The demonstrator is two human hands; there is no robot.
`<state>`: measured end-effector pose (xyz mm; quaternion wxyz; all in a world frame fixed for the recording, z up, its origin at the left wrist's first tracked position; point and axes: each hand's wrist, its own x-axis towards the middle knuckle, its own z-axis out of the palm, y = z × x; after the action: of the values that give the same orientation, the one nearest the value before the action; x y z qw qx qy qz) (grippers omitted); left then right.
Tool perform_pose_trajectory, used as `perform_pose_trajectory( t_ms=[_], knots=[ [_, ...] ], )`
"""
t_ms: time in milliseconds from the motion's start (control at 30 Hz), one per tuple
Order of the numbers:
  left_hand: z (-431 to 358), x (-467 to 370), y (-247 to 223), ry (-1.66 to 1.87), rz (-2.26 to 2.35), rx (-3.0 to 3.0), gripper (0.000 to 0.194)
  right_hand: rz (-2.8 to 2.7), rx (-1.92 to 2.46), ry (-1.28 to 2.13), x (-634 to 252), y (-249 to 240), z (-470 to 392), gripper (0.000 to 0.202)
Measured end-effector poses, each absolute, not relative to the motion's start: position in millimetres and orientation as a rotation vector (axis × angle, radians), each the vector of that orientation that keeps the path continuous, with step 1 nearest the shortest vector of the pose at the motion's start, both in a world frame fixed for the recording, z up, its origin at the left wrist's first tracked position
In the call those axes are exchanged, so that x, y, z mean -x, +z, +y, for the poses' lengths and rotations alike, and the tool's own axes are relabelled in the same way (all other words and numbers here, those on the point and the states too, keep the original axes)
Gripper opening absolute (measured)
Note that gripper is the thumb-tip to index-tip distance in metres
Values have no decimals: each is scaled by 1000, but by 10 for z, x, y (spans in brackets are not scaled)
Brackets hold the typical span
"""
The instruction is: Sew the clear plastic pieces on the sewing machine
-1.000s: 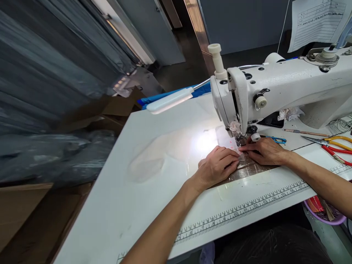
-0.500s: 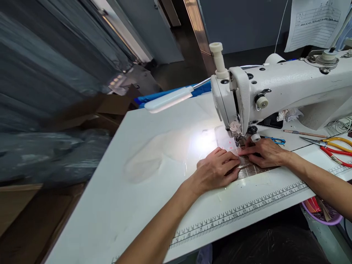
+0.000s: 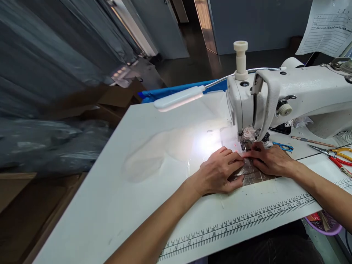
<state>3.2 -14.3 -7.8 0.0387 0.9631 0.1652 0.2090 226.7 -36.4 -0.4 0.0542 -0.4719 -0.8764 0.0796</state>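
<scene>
My left hand [image 3: 221, 170] lies on a piece of sheer, see-through fabric [image 3: 228, 139] with small pink marks, its thumb spread from its bent fingers. Close by on the right, my right hand [image 3: 271, 159] has its fingers drawn together at the fabric's edge, beside the presser foot [image 3: 246, 145] of a white sewing machine [image 3: 299, 86]. The fingertips of both hands nearly meet just in front of the foot. A brownish, shiny sheet [image 3: 251, 179] shows beneath the hands. Part of the fabric is hidden under my fingers.
A lit lamp [image 3: 180, 98] on a bendable neck hangs over the white table [image 3: 104, 183]. Blue-handled snips [image 3: 284, 147], a thin stick-like tool [image 3: 313, 140] and pliers [image 3: 334, 152] lie to the right. A printed ruler [image 3: 233, 229] runs along the front edge. A purple basket [image 3: 331, 231] sits below.
The view has shifted, so the machine appears farther right. Both hands keep their places at the presser foot, with the left thumb a little farther from its fingers.
</scene>
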Motion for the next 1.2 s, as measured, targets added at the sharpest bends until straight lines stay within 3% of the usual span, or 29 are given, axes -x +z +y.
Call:
perform_pose_trajectory(
  t_ms=[767,1200],
  knots=[
    [-80,-15,-110,582,706,-3017,36,-2703,1451,38,-2249,-67,-399,41],
    [-5,-17,-65,463,791,-3007,38,-2222,1483,807,-2459,135,-261,26]
  ],
)
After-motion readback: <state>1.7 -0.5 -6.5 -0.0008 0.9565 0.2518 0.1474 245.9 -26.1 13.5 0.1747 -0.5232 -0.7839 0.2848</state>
